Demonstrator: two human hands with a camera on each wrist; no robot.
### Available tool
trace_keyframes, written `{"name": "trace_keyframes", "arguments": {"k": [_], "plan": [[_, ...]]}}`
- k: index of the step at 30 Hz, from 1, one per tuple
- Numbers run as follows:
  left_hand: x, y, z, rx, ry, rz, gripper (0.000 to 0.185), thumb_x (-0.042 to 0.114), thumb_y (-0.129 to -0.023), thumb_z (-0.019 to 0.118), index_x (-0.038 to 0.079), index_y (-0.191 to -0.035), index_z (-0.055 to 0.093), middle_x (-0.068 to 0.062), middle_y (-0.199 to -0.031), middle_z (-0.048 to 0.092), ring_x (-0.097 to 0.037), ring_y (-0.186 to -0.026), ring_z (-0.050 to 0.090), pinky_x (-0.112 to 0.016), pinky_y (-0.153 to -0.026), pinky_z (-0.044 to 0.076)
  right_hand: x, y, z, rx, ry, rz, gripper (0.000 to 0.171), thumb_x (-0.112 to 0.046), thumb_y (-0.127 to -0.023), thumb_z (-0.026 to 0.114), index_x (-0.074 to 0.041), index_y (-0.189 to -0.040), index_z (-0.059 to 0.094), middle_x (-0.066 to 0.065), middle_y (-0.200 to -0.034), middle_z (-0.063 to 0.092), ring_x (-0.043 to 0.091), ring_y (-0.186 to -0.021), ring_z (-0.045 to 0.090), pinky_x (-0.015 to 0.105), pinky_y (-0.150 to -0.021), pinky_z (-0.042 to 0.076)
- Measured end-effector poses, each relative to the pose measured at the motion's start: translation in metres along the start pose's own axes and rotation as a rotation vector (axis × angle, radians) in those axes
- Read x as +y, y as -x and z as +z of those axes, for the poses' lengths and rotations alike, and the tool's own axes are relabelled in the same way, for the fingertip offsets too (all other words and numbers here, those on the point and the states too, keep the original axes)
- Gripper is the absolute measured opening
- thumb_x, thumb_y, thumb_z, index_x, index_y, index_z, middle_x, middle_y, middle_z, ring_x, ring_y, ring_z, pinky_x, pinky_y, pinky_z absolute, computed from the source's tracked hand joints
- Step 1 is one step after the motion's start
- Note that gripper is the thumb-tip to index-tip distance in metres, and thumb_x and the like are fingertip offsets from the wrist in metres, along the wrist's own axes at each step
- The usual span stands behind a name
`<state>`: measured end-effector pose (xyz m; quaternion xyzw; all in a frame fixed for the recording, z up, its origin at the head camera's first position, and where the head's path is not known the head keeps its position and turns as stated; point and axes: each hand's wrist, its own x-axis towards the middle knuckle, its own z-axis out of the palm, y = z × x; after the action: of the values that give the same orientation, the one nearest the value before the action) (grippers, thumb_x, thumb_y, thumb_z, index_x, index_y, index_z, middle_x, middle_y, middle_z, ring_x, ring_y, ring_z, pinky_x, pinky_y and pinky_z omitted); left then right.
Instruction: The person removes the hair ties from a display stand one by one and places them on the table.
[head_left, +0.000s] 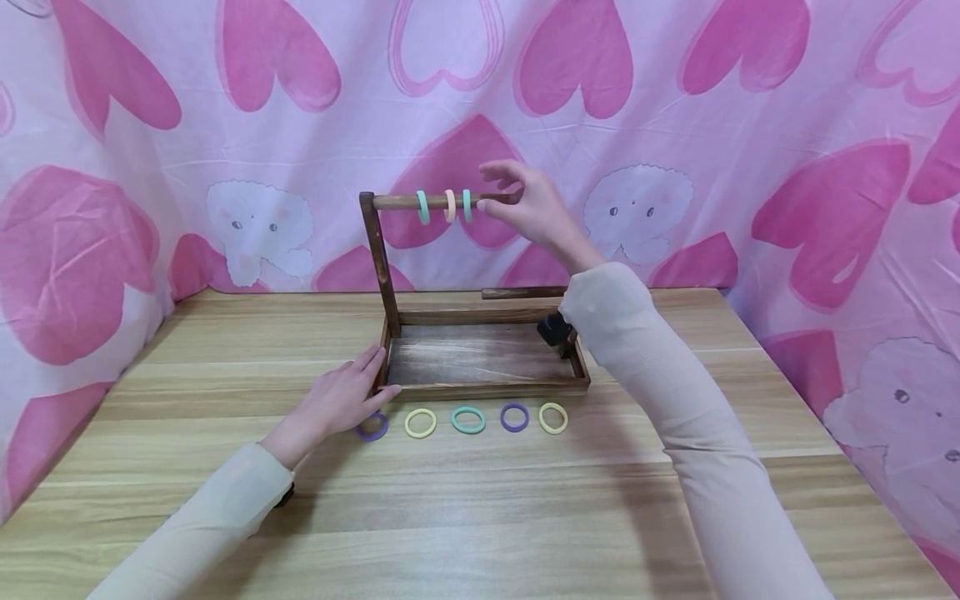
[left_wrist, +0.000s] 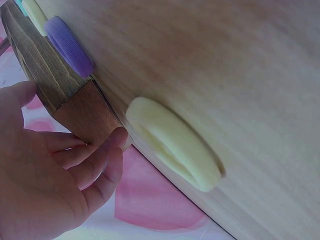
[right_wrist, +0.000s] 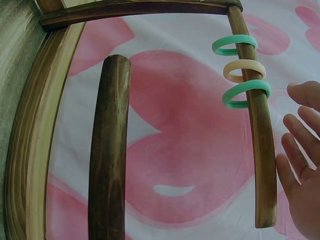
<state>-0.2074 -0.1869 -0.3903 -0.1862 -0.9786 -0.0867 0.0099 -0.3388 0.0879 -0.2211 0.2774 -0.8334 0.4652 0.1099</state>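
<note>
Nearest the viewer, a row of five hair rings is lying on the wooden table just in front of the tray: a purple ring partly under the left hand, then a yellow ring, a green ring, a second purple ring and a second yellow ring. The left hand is resting flat with fingers straight, pressing against the front left corner of the wooden tray and gripping nothing. From that corner side an upright post is rising, carrying a horizontal wooden rod. Three rings are hanging on the rod, close together: a green one, a cream one and another green one. The right hand is hovering at the rod's free end, fingers loosely spread and relaxed, holding nothing, fingertips just beside the last green ring. Behind everything, a pink heart-patterned cloth is hanging as a backdrop
</note>
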Motion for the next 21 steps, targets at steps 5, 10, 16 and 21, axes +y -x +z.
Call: {"name": "trace_keyframes", "arguments": {"k": [5, 10, 16, 21], "plan": [[0.0, 0.001, 0.0, 0.001, 0.001, -0.002, 0.072, 0.05, -0.088, 0.042, -0.004, -0.134, 0.031, -0.02, -0.137, 0.029, -0.044, -0.109, 0.042, -0.053, -0.082, 0.038, 0.0, -0.004, -0.001, -0.003, 0.108, -0.035, 0.048, -0.019, -0.076, 0.07, -0.012, -0.121, 0.053, -0.004, -0.115, 0.055, 0.008, -0.102, 0.046, 0.023, -0.086, 0.035], [0.0, 0.001, 0.0, 0.001, -0.004, -0.003, 0.072, 0.051, -0.088, 0.041, -0.003, -0.135, 0.031, -0.019, -0.138, 0.029, -0.044, -0.109, 0.042, -0.053, -0.082, 0.038, 0.002, -0.008, -0.001, -0.07, 0.112, -0.026, 0.051, -0.016, -0.076, 0.07, -0.01, -0.123, 0.051, 0.0, -0.118, 0.053, 0.012, -0.107, 0.047, 0.023, -0.087, 0.036], [0.0, 0.0, 0.001, -0.001, -0.004, -0.002, 0.072, 0.051, -0.088, 0.041, -0.003, -0.134, 0.031, -0.02, -0.137, 0.029, -0.044, -0.109, 0.042, -0.052, -0.083, 0.038, 0.003, -0.011, 0.0, -0.134, 0.09, 0.009, 0.052, -0.011, -0.076, 0.069, -0.008, -0.124, 0.049, 0.005, -0.119, 0.052, 0.016, -0.104, 0.05, 0.021, -0.084, 0.039], [0.001, 0.0, 0.001, -0.003, -0.005, -0.001, 0.072, 0.05, -0.088, 0.042, -0.003, -0.134, 0.031, -0.02, -0.138, 0.029, -0.044, -0.109, 0.042, -0.052, -0.083, 0.038, 0.001, -0.013, 0.0, -0.18, 0.146, 0.024, 0.054, -0.015, -0.076, 0.07, -0.007, -0.125, 0.048, 0.007, -0.118, 0.053, 0.014, -0.103, 0.051, 0.022, -0.086, 0.038]]}}
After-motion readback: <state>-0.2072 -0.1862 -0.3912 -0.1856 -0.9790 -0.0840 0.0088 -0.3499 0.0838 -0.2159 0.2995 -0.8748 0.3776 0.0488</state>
